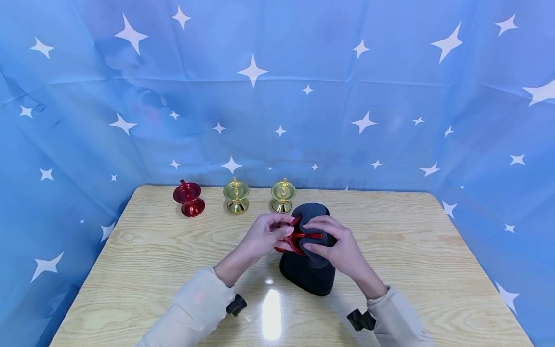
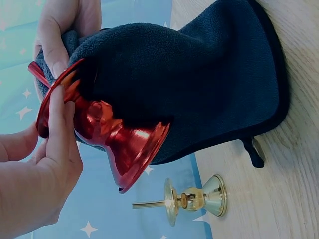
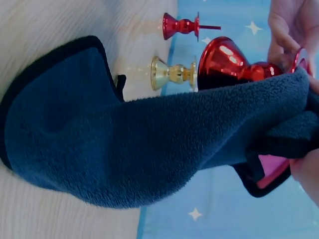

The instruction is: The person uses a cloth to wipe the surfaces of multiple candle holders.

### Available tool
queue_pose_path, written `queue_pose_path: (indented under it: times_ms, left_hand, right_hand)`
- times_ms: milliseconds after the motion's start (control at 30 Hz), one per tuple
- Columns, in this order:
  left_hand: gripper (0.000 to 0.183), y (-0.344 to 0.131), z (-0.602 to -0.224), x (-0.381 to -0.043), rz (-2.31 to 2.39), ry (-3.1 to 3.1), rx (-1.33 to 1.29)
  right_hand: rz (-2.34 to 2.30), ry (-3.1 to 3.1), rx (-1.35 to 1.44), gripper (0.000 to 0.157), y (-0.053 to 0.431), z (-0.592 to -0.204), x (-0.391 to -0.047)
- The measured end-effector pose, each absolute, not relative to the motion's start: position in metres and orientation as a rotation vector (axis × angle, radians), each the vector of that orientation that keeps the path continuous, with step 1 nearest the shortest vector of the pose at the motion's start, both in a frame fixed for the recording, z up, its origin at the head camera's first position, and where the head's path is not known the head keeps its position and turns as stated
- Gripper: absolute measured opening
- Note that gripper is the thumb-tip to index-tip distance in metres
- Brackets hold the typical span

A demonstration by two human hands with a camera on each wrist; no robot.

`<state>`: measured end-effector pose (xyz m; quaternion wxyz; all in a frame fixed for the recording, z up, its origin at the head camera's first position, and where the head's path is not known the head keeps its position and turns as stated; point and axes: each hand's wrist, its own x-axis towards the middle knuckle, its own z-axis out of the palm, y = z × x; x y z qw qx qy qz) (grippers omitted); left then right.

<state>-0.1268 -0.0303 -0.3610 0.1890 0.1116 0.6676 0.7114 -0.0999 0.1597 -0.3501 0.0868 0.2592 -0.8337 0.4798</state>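
My left hand [image 1: 264, 236] pinches the dish rim of a shiny red candle holder [image 2: 132, 149], held tipped on its side above the table. The spike points toward my right hand [image 1: 340, 246], and the flared foot points away from it. That right hand grips a dark grey fleece cloth [image 3: 144, 144] with black edging, bunched against the dish around the spike. The cloth's lower part hangs down over the tabletop, and its fold hides part of the dish. A small pink patch [image 3: 271, 167] shows at the cloth's corner in the right wrist view.
Along the back edge of the wooden table [image 1: 173, 270] stand another red candle holder [image 1: 192, 207] and two gold ones, a middle gold candle holder [image 1: 237, 206] and a right-hand gold candle holder [image 1: 282, 206]. A blue star-patterned curtain [image 1: 277, 106] hangs behind.
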Motion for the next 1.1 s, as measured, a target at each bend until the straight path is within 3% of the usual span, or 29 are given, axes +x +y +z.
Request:
queue_pose_path:
  times_ms: [300,1100]
  left_hand:
    - [0.028,-0.029,-0.363,-0.126,2.005,1.870,0.300]
    - [0.027,-0.023,-0.362,-0.126,2.037,1.803,0.200]
  right_hand:
    - [1.493,-2.420,0.713,0.022,0.156,-0.351,-0.099]
    - [1.632,-2.440,0.558,0.021,0.176,-0.372,-0.111]
